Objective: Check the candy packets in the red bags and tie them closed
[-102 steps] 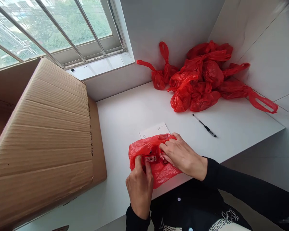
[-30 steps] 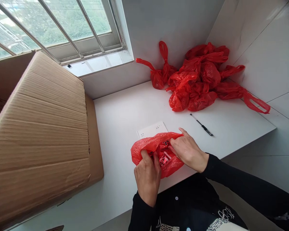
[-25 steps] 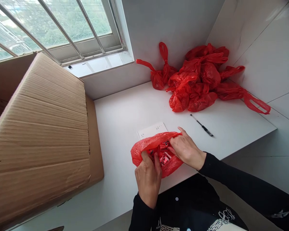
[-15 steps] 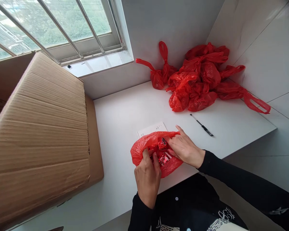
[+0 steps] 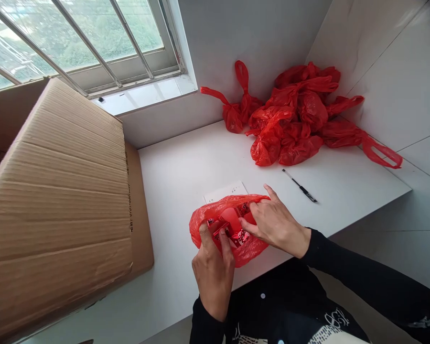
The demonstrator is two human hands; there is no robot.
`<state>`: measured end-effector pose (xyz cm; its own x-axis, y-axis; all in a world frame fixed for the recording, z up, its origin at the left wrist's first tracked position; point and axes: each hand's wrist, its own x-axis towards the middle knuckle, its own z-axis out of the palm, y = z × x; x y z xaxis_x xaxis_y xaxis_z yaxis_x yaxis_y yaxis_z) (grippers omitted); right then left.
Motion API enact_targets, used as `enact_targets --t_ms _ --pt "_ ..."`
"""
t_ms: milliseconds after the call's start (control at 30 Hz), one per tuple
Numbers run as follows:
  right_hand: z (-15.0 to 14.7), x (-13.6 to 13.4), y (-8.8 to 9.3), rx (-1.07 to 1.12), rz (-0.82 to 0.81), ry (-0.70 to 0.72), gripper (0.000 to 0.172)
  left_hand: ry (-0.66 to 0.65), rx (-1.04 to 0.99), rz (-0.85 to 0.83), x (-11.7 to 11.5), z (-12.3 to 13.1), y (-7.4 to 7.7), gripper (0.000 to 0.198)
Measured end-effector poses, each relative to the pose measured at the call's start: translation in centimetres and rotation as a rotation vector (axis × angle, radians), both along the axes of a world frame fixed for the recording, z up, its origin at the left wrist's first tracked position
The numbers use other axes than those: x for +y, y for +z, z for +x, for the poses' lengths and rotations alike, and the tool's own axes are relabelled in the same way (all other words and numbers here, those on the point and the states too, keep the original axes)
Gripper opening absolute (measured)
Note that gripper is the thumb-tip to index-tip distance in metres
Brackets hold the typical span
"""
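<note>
A red plastic bag (image 5: 215, 210) sits on the white table, its mouth spread wide. Inside lie several small shiny red packets (image 5: 241, 236) with dark and white printing. My left hand (image 5: 213, 272) is closed on the bag's near left side, its thumb and a finger reaching in against a packet. On the right, my right hand (image 5: 281, 227) has its fingers bent over the bag's edge and partly inside, one finger raised outside. Its fingertips are partly hidden. A white paper (image 5: 225, 191) with small black marks lies partly under the bag.
A pile of knotted red bags (image 5: 297, 117) rests in the far corner against the wall. A black pen (image 5: 299, 185) lies right of the hands. The big open cardboard box (image 5: 75, 191) takes up the left side, below a barred window (image 5: 103, 43).
My hands have drawn slightly apart, widening the bag's mouth. The packets inside have shifted, and the left hand's fingertips now touch a packet near the left side.
</note>
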<state>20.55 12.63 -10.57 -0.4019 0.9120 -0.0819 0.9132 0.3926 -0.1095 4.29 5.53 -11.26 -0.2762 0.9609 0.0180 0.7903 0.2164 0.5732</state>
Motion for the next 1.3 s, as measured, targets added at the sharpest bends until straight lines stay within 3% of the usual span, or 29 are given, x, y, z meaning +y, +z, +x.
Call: enact_targets --t_ms 67,167,233,333,467,533,633,767,833,967,1067,1167,1300 --pt "0.0 -0.6 0.4 0.044 -0.002 0.027 0.042 0.018 0.023 0.028 -0.2 -0.1 0.3 0.051" --pt "0.5 -1.3 1.3 0.121 0.011 0.052 0.029 0.028 0.077 0.081 -0.2 -0.6 0.4 0.061" --pt "1.1 -1.5 1.9 0.138 0.043 0.041 0.021 0.034 0.134 0.106 -0.1 -1.1 0.4 0.057" --pt "2.0 -1.3 2.3 0.079 0.096 0.009 0.022 0.021 0.263 0.096 0.6 -1.8 0.2 0.043" --pt "2.7 -0.8 1.2 -0.018 0.071 0.008 0.027 -0.027 0.383 -0.010 1.6 -2.6 -0.3 0.030" --pt "3.0 -0.7 0.2 -0.013 0.049 0.018 0.020 -0.044 0.375 -0.059 1.8 -3.0 -0.5 0.018" --pt "3.4 -0.7 -0.9 0.052 0.039 0.034 0.005 -0.040 0.358 -0.061 1.8 -3.4 -0.7 0.016" --pt "3.7 -0.5 -0.4 0.239 0.059 0.020 0.009 -0.009 0.403 0.008 1.9 -3.9 -0.5 0.034" --pt "3.7 -0.3 0.5 0.372 0.047 -0.010 0.012 0.002 0.413 0.015 2.0 -4.2 -0.4 0.029" --pt "4.0 0.0 2.4 0.653 0.043 -0.080 0.016 0.024 0.369 0.050 2.0 -5.0 -0.3 0.017" --pt "4.6 -0.1 3.7 0.803 0.047 -0.153 0.010 0.051 0.290 0.203 1.8 -5.5 0.2 0.018" --pt "5.3 -0.2 4.7 0.935 -0.001 -0.222 0.011 0.071 0.153 0.362 1.2 -5.5 1.6 0.020" --pt "5.9 -0.2 5.8 1.052 -0.028 -0.264 0.016 0.221 -0.073 0.412 0.3 -5.2 4.0 0.020"
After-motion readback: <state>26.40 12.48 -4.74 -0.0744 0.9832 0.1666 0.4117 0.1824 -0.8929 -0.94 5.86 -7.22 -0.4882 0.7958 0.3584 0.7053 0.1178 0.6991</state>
